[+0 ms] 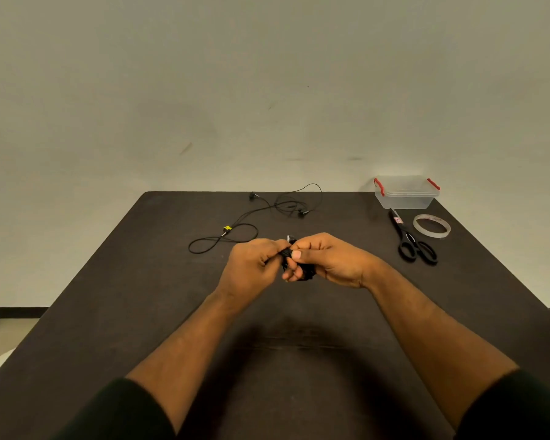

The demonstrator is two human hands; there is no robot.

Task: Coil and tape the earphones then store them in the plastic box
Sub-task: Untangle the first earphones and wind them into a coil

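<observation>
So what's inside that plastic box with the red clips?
The plastic box looks empty through its clear walls; its lid is on, and the far bottom corners are too dim to be sure.

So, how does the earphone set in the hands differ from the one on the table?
The held earphones are bunched into a tight bundle; the loose earphones sprawl uncoiled. The held earphones sit between the left hand and right hand; the loose earphones lie untouched, farther back. Both are black and wired.

Bare room: dark table [108,312], blank wall [204,90]
</observation>
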